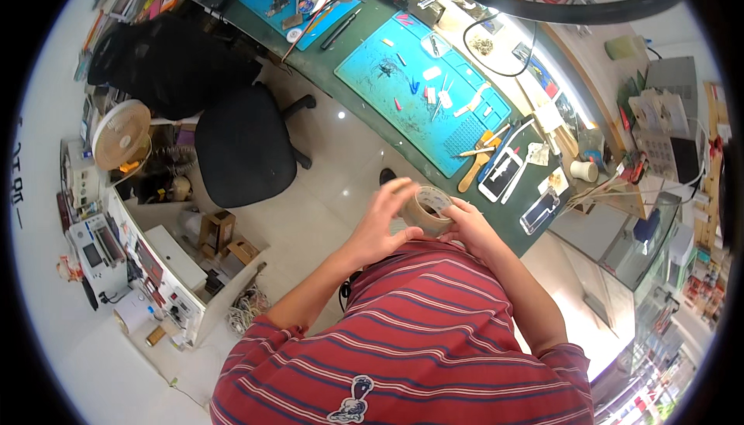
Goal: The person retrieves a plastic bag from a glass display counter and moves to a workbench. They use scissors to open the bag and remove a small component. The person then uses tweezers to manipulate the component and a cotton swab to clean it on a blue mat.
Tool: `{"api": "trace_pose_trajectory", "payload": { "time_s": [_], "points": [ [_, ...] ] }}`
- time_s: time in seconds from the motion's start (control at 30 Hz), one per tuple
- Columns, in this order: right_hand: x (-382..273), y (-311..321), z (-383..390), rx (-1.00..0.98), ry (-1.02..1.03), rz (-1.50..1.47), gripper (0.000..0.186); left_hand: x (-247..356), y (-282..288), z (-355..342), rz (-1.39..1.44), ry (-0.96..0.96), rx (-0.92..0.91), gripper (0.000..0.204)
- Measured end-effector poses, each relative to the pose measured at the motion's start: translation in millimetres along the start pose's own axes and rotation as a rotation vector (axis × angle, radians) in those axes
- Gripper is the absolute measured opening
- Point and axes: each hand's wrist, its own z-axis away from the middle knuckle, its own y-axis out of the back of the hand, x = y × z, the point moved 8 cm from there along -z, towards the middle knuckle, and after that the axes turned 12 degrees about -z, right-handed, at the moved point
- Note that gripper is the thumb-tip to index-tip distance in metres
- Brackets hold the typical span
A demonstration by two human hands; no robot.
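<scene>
A roll of brown packing tape (428,222) is held in front of my waist, its hollow core facing up and away. My right hand (473,229) grips the roll from the right side, thumb and fingers closed on its rim. At the roll's left edge, my left hand (380,223) has its fingers stretched and apart. Its thumb lies near the roll's lower left side, while the fingertips, slightly blurred, reach over the upper left. Whether they touch the tape is hard to make out.
Ahead, a green workbench (318,65) carries a blue repair mat (372,76) with small tools, a white phone (501,175), a wooden-handled brush (470,173) and another phone (539,212). Left stand a black office chair (244,146) and a fan (122,134). A dark curved tube (573,11) crosses overhead.
</scene>
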Motion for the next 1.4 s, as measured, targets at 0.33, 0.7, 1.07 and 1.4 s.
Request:
{"api": "trace_pose_trajectory", "payload": {
  "time_s": [0.33,0.7,1.07,1.4],
  "points": [
    [37,-64,-17,-0.175,0.029,-0.071,0.053,-37,22,20,-0.01,0.11,0.097,0.089],
    [14,1,-50,0.433,0.414,-0.106,0.037,-108,93,-9,0.066,0.118,-0.11,0.071],
    [-252,-59,-144,0.828,1.249,0.812,0.03,-243,161,13,0.058,0.301,-0.064,0.076],
    [-489,86,-246,1.617,1.154,1.536,0.042,-305,146,85,0.173,0.661,-0.018,0.079]
  ]
}}
